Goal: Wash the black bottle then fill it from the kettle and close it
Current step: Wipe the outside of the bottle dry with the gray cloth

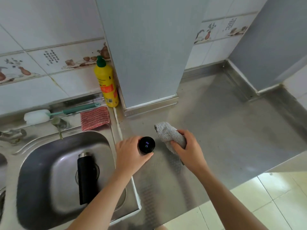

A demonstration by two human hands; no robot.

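The black bottle (pixel 86 178) lies on its side in the steel sink (pixel 38 163), lidless, its silver neck pointing away from me. My left hand (pixel 131 155) grips the bottle's black lid (pixel 146 144), whose top shows a small lit digital display, just right of the sink over the counter. My right hand (pixel 189 151) holds a grey cloth (pixel 167 135) bunched against the counter beside the lid. No kettle is in view.
A yellow dish-soap bottle (pixel 107 83) stands against the grey pillar (pixel 149 55). A red scrub pad (pixel 95 117), a white-headed bottle brush (pixel 49 113) and the tap (pixel 58 123) sit behind the sink. The steel counter (pixel 232 130) stretches right; its front edge drops to a tiled floor.
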